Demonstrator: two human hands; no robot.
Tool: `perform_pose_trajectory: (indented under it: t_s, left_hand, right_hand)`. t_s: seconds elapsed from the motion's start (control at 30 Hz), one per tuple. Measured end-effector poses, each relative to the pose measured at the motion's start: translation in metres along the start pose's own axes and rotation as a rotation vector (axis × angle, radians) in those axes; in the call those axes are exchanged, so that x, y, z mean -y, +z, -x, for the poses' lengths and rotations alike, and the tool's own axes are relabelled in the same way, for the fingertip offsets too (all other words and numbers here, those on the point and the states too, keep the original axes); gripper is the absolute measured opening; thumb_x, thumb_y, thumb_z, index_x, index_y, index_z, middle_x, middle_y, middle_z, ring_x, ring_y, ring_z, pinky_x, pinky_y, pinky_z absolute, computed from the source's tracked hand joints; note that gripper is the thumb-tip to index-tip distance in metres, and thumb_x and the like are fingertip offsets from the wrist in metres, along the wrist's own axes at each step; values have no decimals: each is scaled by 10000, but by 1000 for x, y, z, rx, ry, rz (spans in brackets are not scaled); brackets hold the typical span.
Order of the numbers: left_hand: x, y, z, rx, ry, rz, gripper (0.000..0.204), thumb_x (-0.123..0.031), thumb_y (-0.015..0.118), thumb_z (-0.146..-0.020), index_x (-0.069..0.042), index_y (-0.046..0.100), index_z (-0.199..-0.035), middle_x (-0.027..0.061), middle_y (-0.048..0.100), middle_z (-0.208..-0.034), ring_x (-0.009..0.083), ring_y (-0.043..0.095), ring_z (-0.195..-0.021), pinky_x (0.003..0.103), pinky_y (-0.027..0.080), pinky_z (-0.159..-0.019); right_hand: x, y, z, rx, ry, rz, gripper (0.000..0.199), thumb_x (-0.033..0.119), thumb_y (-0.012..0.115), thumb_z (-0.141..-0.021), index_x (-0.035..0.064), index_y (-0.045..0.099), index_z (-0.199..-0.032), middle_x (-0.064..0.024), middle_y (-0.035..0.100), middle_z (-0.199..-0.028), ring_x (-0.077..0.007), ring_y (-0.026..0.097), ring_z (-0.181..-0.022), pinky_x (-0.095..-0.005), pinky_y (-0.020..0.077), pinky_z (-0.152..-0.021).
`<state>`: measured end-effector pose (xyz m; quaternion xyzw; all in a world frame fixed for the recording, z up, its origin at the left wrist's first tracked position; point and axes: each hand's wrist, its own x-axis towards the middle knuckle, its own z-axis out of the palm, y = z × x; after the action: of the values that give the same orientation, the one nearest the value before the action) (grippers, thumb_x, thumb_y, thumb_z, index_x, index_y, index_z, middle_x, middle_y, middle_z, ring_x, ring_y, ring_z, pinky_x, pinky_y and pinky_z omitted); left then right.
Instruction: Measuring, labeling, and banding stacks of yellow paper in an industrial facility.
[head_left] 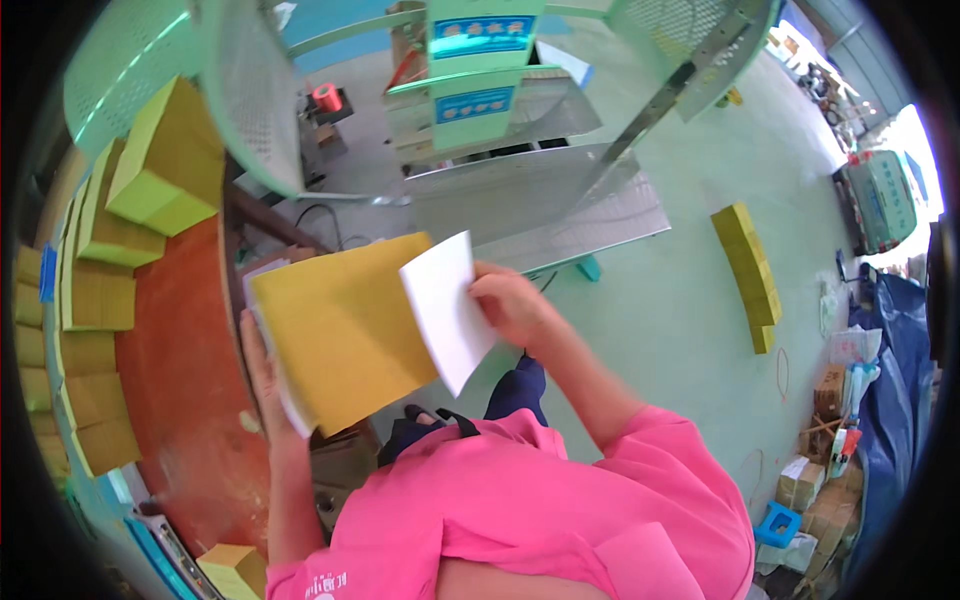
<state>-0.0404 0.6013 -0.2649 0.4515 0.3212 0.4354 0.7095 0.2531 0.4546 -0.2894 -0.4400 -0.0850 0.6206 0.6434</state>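
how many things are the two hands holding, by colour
yellow sheet stack, in left hand: 1
white sheet, in right hand: 1
total: 2

You held a flat stack of yellow sheets [340, 325] tilted in front of you, its white edges showing along the lower left side. A white sheet [447, 308] lay against the stack's right edge, slanted, its lower corner hanging past it.
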Motion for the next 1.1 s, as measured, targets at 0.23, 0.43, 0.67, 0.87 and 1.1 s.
perform_pose_trajectory:
  t_s: [0.23,0.43,0.67,0.87,1.1]
  left_hand:
    - [197,201,-68,148,-482,360,593,-84,510,-988,-215,281,-1519,84,526,-1359,207,590,-1135,332,554,-858]
    - [292,252,-78,-14,-652,482,430,-180,484,-1014,-118,429,-1436,86,566,-1322,207,587,-1153,352,522,-920]
    - [308,278,-64,52,-437,319,427,-295,448,-1011,-45,494,-1355,95,545,-1343,262,554,-1188,389,473,-984]
    - [351,211,-61,161,-334,29,406,-262,414,-1028,-49,456,-1372,95,555,-1304,268,540,-1177,392,444,-1007]
    - [266,293,-76,-32,-550,-11,463,-352,361,-1048,-52,442,-1390,71,531,-1338,221,461,-1268,376,353,-1066]
  right_hand:
    - [138,-243,23,-147,-35,45,368,69,505,-814,18,592,-1167,-54,654,-1039,-157,626,-952,-309,493,-855]
    - [203,-338,-2,-108,101,-60,327,59,507,-792,-17,580,-1101,-101,652,-1052,-200,634,-970,-333,504,-869]
    - [179,-392,-37,35,260,-435,267,38,515,-825,-21,556,-1082,-120,642,-1042,-215,636,-946,-367,511,-886]
    - [171,-392,-46,-12,265,-262,233,29,510,-852,-29,560,-1072,-102,639,-991,-185,634,-875,-324,520,-811]
    - [158,-356,-35,-477,-56,414,441,-37,500,-823,58,571,-1248,-95,638,-969,-156,628,-884,-290,507,-772]
